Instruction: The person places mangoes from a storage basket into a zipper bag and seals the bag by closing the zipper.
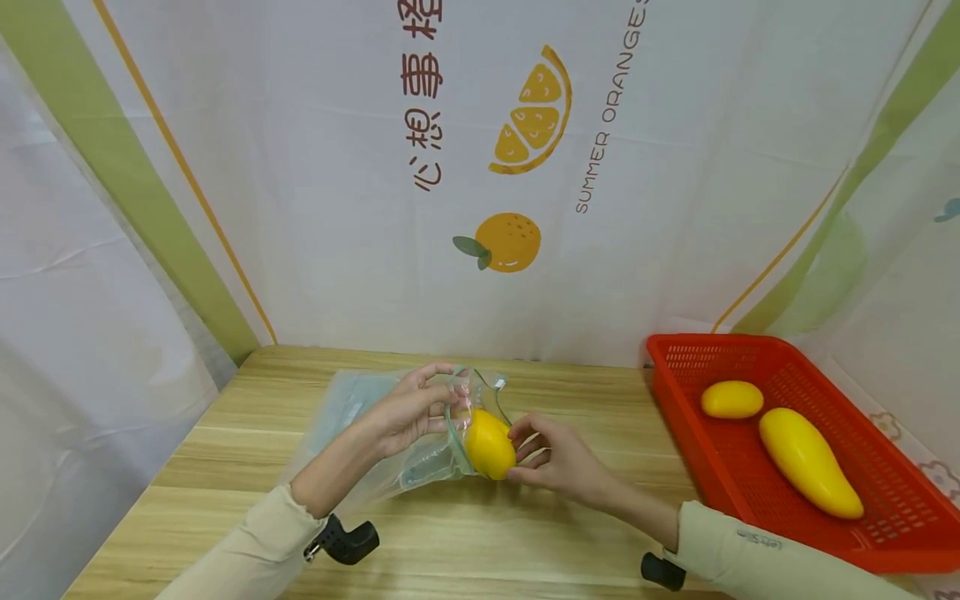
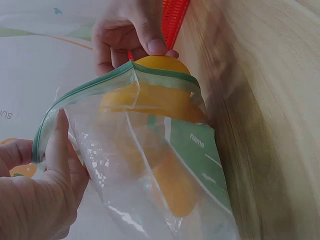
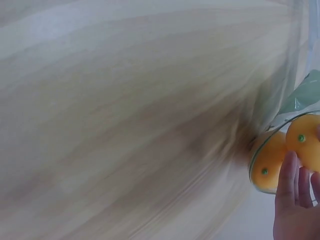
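My left hand (image 1: 412,412) pinches the rim of a clear zip bag (image 2: 150,200) with a green edge, its mouth held apart. At that mouth my right hand (image 1: 555,458) holds a yellow mango (image 1: 491,446) between thumb and fingers. The left wrist view has this mango partly inside the rim, my right thumb on its top, with more yellow-orange fruit behind the plastic. In the right wrist view the held mango (image 3: 303,138) shows a green stem dot; beside it another mango (image 3: 270,167) lies within the bag's mouth.
To the right stands a red plastic basket (image 1: 738,508) with perforated sides. It holds a small yellow mango (image 1: 732,400) and a longer one (image 1: 810,462). A wooden table (image 1: 510,550) lies under the bag, and a white printed curtain (image 1: 337,208) hangs behind.
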Available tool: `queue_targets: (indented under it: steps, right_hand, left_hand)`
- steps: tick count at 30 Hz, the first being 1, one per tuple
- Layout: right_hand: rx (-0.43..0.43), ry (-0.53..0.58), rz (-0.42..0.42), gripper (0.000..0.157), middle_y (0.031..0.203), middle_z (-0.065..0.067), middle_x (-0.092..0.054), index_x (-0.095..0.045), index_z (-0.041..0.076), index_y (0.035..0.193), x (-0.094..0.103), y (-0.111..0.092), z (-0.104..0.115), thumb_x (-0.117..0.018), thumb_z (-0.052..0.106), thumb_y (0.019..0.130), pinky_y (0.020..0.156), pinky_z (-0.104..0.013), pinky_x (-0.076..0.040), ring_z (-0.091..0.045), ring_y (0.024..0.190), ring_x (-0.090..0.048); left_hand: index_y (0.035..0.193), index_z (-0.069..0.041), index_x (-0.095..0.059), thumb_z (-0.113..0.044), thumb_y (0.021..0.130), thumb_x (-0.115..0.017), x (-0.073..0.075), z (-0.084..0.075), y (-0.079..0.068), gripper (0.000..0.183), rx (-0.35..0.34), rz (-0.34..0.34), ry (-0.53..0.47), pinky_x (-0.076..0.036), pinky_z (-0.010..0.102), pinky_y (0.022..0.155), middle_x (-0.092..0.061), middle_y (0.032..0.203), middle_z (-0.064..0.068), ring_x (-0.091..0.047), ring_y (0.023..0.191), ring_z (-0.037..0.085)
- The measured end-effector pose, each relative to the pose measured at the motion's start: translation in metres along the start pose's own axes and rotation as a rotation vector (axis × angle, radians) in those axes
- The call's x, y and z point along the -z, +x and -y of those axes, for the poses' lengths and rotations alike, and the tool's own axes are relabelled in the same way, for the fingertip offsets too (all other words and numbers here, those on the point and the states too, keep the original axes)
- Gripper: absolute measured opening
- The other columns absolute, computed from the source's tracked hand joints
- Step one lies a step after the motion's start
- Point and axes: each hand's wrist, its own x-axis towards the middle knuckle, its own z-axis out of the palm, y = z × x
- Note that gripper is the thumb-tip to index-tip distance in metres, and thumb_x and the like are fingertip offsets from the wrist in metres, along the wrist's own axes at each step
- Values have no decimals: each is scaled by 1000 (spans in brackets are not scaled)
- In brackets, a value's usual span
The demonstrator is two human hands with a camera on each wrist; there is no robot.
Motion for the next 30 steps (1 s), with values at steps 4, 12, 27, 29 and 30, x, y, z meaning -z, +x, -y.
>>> queue_targets:
  steps: [4, 12, 27, 29, 30]
  right_hand:
    - [-17, -3, -19, 39, 107, -11, -64, -61, 0, 112, -4, 2, 2, -85, 1, 82, 75, -29, -62, -24, 91, -69]
    - [1, -38, -64, 31, 106, -10, -64, -62, -1, 108, -7, 13, 6, -83, 4, 85, 75, -27, -61, -26, 94, -69]
    - [-192, 60, -89, 35, 106, -21, -63, -59, -10, 115, 34, 10, -14, -77, 8, 91, 77, -39, -62, -32, 91, -69]
    - [-245, 139, -49, 37, 104, -20, -64, -57, -14, 117, 36, 11, -18, -76, 5, 92, 79, -44, -62, -36, 92, -69]
    - [-267, 184, -21, 37, 104, -20, -65, -56, -16, 118, 37, 11, -20, -74, 3, 92, 81, -47, -61, -38, 93, -69]
  left_hand:
    - [139, -2, -34, 4, 98, -53, 1, 1, -1, 45, -3, -6, 13, -48, 19, 56, -58, 105, 12, -63, 82, 17]
    - [143, 1, -30, 3, 96, -54, -1, 3, -2, 52, -6, 12, 51, -61, 36, 80, -57, 108, 15, -65, 89, 21]
    - [146, 0, -32, 4, 97, -55, -5, -14, -6, 54, -16, 17, 31, -61, 36, 83, -59, 105, 13, -65, 91, 20]
    - [145, 0, -33, 3, 97, -55, -6, -13, -7, 53, -13, 19, 35, -61, 33, 79, -60, 105, 13, -65, 91, 20]
    - [145, 0, -33, 3, 97, -55, -6, -13, -7, 53, -14, 20, 38, -61, 32, 79, -60, 104, 13, -65, 91, 20]
